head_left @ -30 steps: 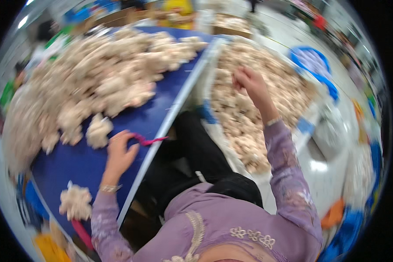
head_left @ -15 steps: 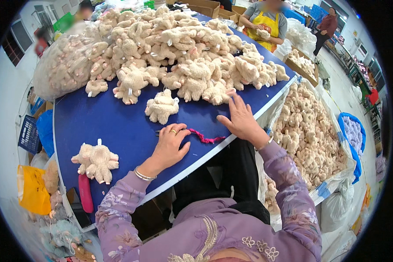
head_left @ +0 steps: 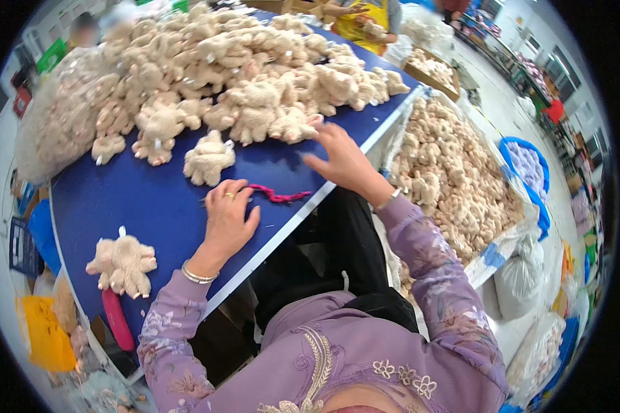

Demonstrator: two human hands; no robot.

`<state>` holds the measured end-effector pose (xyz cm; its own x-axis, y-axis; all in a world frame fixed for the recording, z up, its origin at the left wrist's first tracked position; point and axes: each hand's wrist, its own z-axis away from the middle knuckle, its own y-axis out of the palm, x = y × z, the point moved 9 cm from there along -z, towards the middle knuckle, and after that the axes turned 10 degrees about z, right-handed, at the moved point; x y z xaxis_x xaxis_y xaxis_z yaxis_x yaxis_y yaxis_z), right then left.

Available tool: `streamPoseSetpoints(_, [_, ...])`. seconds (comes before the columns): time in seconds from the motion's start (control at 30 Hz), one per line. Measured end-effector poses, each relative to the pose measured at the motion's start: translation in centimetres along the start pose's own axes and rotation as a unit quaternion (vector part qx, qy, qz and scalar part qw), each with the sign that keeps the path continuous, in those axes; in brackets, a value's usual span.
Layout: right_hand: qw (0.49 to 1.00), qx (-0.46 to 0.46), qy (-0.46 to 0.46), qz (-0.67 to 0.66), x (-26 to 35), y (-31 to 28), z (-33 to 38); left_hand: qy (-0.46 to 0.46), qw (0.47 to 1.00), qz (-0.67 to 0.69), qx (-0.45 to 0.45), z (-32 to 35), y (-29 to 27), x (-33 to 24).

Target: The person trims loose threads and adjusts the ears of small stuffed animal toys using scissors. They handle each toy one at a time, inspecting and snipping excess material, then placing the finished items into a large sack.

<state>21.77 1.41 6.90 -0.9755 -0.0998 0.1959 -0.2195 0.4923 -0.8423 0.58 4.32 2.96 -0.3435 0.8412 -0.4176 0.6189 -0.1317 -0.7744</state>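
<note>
My left hand (head_left: 229, 219) rests palm down on the blue table, fingers laid over a thin metal-tipped tool whose handle is wrapped in bright pink cord (head_left: 280, 197). Its thumb stands apart, and much of the tool is hidden beneath. My right hand (head_left: 346, 160) is stretched out with its fingers apart, the fingertips at a cream plush toy (head_left: 293, 126) on the near edge of the heap. Between the heap and my left hand sits a single cream plush toy (head_left: 209, 158). Another plush toy (head_left: 125, 264) lies at the table's left side.
A large heap of cream plush toys (head_left: 248, 76) covers the far part of the table (head_left: 138, 206), beside a clear plastic bag (head_left: 55, 134) of more. A long pink case (head_left: 118, 321) lies at the near left. On the right stands a big lined bin of plush pieces (head_left: 455, 186). A co-worker in a yellow apron (head_left: 362, 27) works beyond.
The whole view has shifted, so the table and heap sit further left and higher. My right hand's fingertips stay by the heap's edge; my left hand stays over the tool.
</note>
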Motion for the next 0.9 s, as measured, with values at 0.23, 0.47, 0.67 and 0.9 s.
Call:
streamPoseSetpoints(0.23, [0.999,-0.016,0.033,0.008,-0.1,4.4,-3.4,-0.051,0.997,-0.063,-0.005,0.7,0.0,2.1])
streamPoseSetpoints(0.47, [0.993,-0.023,0.021,-0.113,1.7,5.0,-1.8,-0.03,0.999,0.023,-0.02,-0.2,-0.6,-0.3])
streamPoseSetpoints(0.67, [0.969,-0.148,-0.028,-0.195,6.7,-2.0,0.1,-0.157,0.83,0.535,0.002,-1.0,1.4,0.8])
streamPoseSetpoints(0.9, [0.977,-0.061,-0.129,-0.157,9.9,-3.2,2.9,-0.26,0.666,0.697,-0.045,-2.5,3.4,2.0])
